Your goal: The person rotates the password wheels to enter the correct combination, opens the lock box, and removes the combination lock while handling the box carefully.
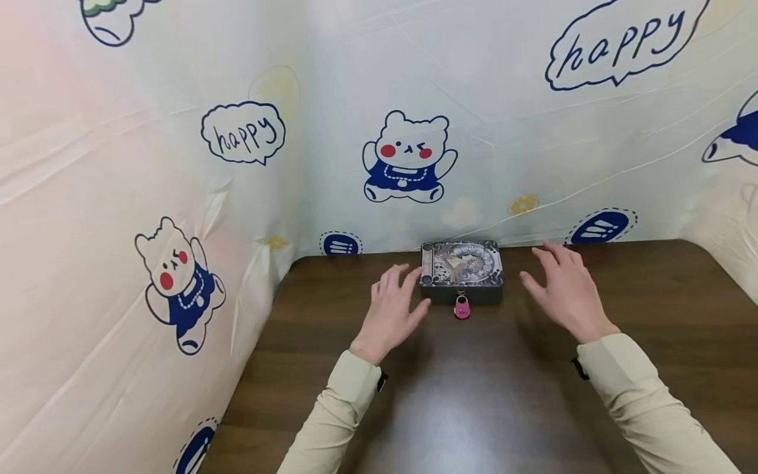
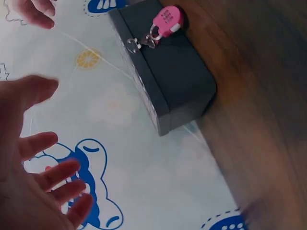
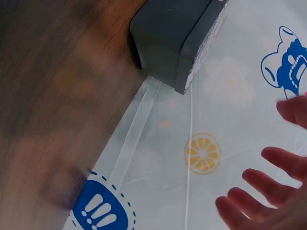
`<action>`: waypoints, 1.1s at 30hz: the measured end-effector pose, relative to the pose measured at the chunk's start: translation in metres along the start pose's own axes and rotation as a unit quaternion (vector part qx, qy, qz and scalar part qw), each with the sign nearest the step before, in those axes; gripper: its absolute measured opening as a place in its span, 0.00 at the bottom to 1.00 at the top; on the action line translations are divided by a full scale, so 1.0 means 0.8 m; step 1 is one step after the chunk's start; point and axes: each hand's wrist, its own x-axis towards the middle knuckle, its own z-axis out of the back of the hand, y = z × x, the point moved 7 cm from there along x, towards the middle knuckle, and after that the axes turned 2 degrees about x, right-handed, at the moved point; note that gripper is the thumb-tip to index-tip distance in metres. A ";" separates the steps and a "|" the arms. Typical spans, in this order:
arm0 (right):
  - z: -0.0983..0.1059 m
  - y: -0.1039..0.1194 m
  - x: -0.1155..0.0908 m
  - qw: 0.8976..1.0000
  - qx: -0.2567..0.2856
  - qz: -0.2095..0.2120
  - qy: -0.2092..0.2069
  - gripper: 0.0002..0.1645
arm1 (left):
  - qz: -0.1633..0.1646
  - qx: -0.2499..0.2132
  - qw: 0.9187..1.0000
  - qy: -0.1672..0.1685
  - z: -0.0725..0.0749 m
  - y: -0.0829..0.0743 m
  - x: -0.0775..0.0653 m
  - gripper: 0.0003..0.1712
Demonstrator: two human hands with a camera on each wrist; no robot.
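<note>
A dark tin box [image 1: 462, 264] with an ornate printed lid lies at the back edge of the table, its lid down. From the clasp on its front hangs a small pink combination padlock [image 1: 462, 308], also seen in the left wrist view as a pink padlock [image 2: 168, 21] with number dials. My left hand [image 1: 392, 309] hovers just left of the box, fingers spread and holding nothing. To the right of the box is my right hand [image 1: 565, 289], also spread, with a gap between its thumb and the box. In the right wrist view, the box [image 3: 168, 38] stands apart from the fingertips [image 3: 273, 158].
The brown wooden table [image 1: 462, 408] stretches from the box toward me. Behind it and on the left hangs a pale curtain [image 1: 331, 85] printed with bears and words, meeting the table's back edge. Beige sleeves [image 1: 639, 395] cover both forearms.
</note>
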 end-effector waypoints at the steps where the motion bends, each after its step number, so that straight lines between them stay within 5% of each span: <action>1: 0.002 -0.001 0.000 1.000 0.010 -0.004 -0.020 0.29 | -0.004 -0.009 1.000 -0.013 0.001 0.000 0.000 0.27; 5: 0.010 -0.004 -0.002 0.994 0.055 -0.013 -0.093 0.21 | 0.018 -0.082 0.996 -0.039 0.006 0.003 0.003 0.12; 9: 0.013 -0.010 -0.004 0.984 0.109 -0.041 -0.131 0.18 | 0.057 -0.187 0.980 -0.043 0.004 0.009 0.009 0.09; 13: 0.002 -0.018 -0.005 0.974 0.160 -0.095 -0.131 0.18 | 0.098 -0.267 0.958 -0.041 -0.013 0.018 0.010 0.08; 17: -0.022 -0.028 -0.011 0.961 0.203 -0.165 -0.089 0.19 | 0.141 -0.333 0.932 -0.014 -0.050 0.026 0.005 0.08; 19: -0.038 -0.031 -0.015 0.944 0.256 -0.203 -0.047 0.21 | 0.162 -0.385 0.909 0.012 -0.074 0.028 0.001 0.09; 20: -0.047 -0.032 -0.018 0.930 0.293 -0.219 -0.023 0.23 | 0.179 -0.417 0.890 0.031 -0.087 0.029 -0.001 0.10; 24: -0.084 -0.030 -0.027 0.850 0.450 -0.265 0.070 0.28 | 0.257 -0.542 0.794 0.095 -0.136 0.030 -0.010 0.15; 26: -0.102 -0.027 -0.031 0.818 0.496 -0.274 0.105 0.29 | 0.293 -0.573 0.758 0.102 -0.154 0.030 -0.013 0.17; 29: -0.125 -0.022 -0.036 0.794 0.520 -0.279 0.144 0.30 | 0.317 -0.589 0.738 0.086 -0.173 0.030 -0.013 0.17; 33: -0.153 -0.013 -0.041 0.770 0.538 -0.298 0.168 0.30 | 0.342 -0.623 0.700 0.066 -0.190 0.021 -0.009 0.18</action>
